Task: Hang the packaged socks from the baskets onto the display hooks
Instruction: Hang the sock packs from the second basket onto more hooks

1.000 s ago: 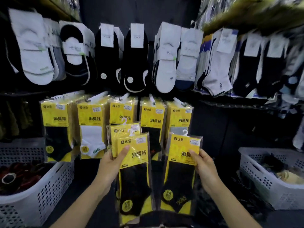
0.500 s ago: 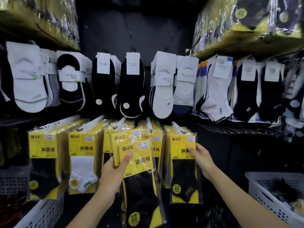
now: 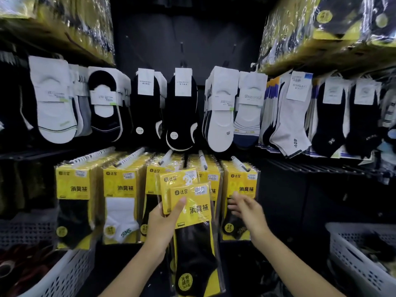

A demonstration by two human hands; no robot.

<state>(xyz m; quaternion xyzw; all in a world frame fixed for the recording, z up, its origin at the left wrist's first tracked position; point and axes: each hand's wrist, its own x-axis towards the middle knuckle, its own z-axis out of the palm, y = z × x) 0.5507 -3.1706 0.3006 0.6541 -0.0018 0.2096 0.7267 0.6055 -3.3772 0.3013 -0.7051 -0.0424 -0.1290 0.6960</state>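
My left hand [image 3: 163, 221] grips two yellow packs of black socks [image 3: 192, 213], fanned one behind the other, thumb across the front pack. They are held in front of the lower row of display hooks [image 3: 202, 160], where several stacks of the same yellow packs hang. My right hand [image 3: 246, 207] is empty, fingers loosely spread, just in front of the rightmost hanging stack [image 3: 240, 202] and to the right of the held packs.
A white basket [image 3: 55, 273] with dark socks stands at lower left, another white basket [image 3: 364, 254] at lower right. An upper row of white and black sock cards [image 3: 182, 112] hangs above. Wrapped yellow bundles [image 3: 334, 28] overhang both top corners.
My right hand hung its pack on the rightmost hook, let go and drew back toward the held packs. The view tilted upward and closer to the rack.
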